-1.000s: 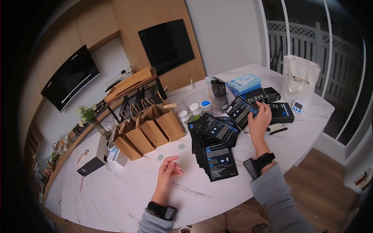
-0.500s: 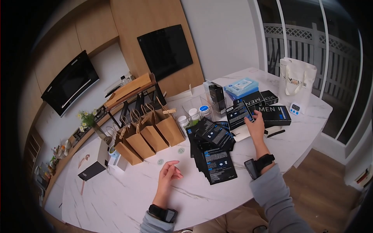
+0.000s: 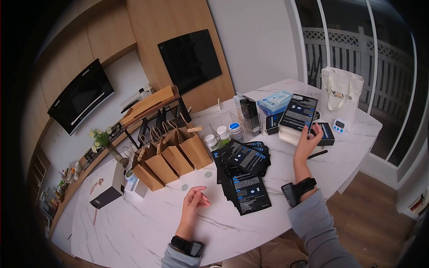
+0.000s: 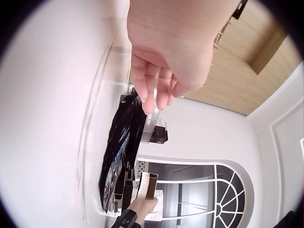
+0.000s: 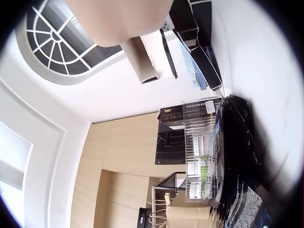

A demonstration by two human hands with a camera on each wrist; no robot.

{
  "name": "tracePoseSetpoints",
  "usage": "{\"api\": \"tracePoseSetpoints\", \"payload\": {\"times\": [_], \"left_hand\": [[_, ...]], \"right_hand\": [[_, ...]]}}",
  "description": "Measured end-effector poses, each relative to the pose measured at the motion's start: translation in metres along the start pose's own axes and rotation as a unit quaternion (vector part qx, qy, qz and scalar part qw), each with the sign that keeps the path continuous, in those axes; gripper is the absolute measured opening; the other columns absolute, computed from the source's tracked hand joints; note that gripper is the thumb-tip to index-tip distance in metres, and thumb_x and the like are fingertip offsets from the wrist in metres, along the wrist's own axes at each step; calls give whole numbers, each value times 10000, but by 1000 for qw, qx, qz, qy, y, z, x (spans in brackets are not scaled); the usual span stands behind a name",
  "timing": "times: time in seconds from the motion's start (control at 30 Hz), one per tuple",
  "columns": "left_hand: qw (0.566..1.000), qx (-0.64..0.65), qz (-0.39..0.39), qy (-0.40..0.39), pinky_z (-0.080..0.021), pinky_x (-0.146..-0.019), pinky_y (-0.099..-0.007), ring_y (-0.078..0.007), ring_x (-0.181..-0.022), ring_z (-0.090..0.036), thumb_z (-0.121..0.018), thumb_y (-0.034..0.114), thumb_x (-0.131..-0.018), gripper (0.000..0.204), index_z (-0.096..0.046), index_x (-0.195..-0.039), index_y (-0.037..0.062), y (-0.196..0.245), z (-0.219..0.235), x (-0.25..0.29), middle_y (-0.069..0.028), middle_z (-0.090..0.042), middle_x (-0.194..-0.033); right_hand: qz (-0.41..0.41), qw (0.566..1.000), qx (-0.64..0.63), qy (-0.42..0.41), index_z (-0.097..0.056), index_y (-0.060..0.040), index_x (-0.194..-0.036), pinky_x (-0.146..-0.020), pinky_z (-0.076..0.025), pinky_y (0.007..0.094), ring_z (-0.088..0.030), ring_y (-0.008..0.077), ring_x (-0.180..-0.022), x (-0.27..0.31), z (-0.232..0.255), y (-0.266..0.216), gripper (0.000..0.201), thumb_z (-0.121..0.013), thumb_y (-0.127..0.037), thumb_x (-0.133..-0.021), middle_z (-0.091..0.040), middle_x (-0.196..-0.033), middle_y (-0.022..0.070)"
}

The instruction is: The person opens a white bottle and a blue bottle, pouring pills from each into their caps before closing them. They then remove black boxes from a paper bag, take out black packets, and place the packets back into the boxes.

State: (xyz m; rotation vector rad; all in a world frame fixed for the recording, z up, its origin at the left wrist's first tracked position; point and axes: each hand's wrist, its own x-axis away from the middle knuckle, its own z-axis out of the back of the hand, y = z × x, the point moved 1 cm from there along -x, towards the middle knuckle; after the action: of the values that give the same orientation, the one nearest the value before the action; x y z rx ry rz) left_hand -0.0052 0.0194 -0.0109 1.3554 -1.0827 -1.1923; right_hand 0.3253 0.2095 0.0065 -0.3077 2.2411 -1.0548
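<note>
My right hand (image 3: 308,139) holds a black box (image 3: 300,111) with blue and white print by its near right edge. The box is raised and tilted, and its pale open end (image 3: 290,135) shows at the lower side. In the right wrist view the hollow inside of that box (image 5: 142,61) can be seen below the hand. My left hand (image 3: 194,201) hovers over the white table with loosely bent fingers and nothing in them. To its right lies a fanned pile of black printed packets (image 3: 245,178).
Brown paper bags (image 3: 172,154) stand left of a clear organizer (image 3: 250,127) with small jars. Behind the raised box lie a blue pack (image 3: 275,102) and a black box (image 3: 326,134). A timer (image 3: 339,126) and white bag (image 3: 342,89) stand right; a black pen (image 3: 317,154) lies nearby.
My right hand has moved the black box up and to the right, away from the packet pile, turning its pale open end toward me. The left hand stays nearly still.
</note>
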Motion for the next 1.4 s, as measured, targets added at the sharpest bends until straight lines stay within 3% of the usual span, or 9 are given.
{"api": "tracePoseSetpoints", "payload": {"times": [0.2,0.43,0.5,0.57,0.7,0.77,1.07,1.27,1.4], "left_hand": [[1000,-3,0,-2,-442,-598,-196,-101,-651,-583,-405,210,-931,237,-532,-1061,57,0,0,0,0,-565,-738],[1000,-17,4,6,-443,-592,-200,-99,-644,-576,-399,211,-931,232,-526,-1052,59,1,-1,1,3,-557,-731],[1000,-19,7,8,-440,-597,-201,-100,-647,-574,-399,213,-931,233,-526,-1052,60,2,-1,1,4,-555,-733],[1000,-19,11,12,-437,-602,-203,-100,-650,-572,-399,216,-931,234,-526,-1053,61,2,-2,2,4,-554,-735],[1000,-13,13,7,-426,-618,-211,-101,-658,-565,-394,213,-931,231,-526,-1054,67,4,-2,2,5,-547,-740],[1000,-13,14,9,-423,-623,-214,-102,-661,-563,-392,211,-932,230,-526,-1054,69,4,-2,3,5,-546,-741],[998,-29,34,-38,-428,-641,-211,-104,-704,-571,-397,222,-931,250,-520,-1071,56,7,-7,2,-8,-561,-774],[971,25,111,-210,-472,-696,-258,-168,-774,-599,-438,271,-915,355,-449,-1174,29,19,-19,13,-95,-578,-887],[853,64,208,-474,-429,-862,-333,-261,-1130,-481,-557,428,-815,752,-232,-1346,6,19,-39,23,-193,-478,-1220]], "right_hand": [[-43,994,71,70,-385,-3,-1160,-873,-362,343,-433,231,-954,1,3,14,398,-567,-83,-816,-394,-1129,151],[198,969,147,-13,-472,-11,-1064,-952,-298,377,-389,291,-1141,10,-2,-24,334,-562,-4,-742,-453,-1123,163],[61,966,4,-250,-485,-19,-1053,-919,-336,371,-429,303,-1090,20,-9,-18,315,-551,11,-746,-471,-1098,153],[97,930,19,-354,-485,-24,-1083,-893,-364,373,-454,312,-1051,38,-21,-13,363,-606,-54,-742,-483,-1083,148],[139,883,136,-427,-445,-39,-1196,-910,-356,394,-434,330,-1075,83,-29,16,671,-735,-312,-656,-464,-1127,159],[40,861,185,-471,-431,-49,-1226,-913,-354,410,-409,335,-1109,94,-25,38,764,-734,-415,-628,-448,-1160,159],[112,772,293,-553,-438,-37,-1231,-852,-394,410,-430,324,-1021,103,-20,16,856,-733,-499,-574,-466,-1094,146],[25,791,139,-595,-517,-40,-1134,-835,-407,376,-454,304,-979,123,-18,-4,620,-754,-307,-627,-479,-1006,149],[26,847,122,-517,-572,-48,-1029,-845,-400,375,-460,302,-993,120,-26,0,447,-729,-232,-653,-486,-1004,145]]}}
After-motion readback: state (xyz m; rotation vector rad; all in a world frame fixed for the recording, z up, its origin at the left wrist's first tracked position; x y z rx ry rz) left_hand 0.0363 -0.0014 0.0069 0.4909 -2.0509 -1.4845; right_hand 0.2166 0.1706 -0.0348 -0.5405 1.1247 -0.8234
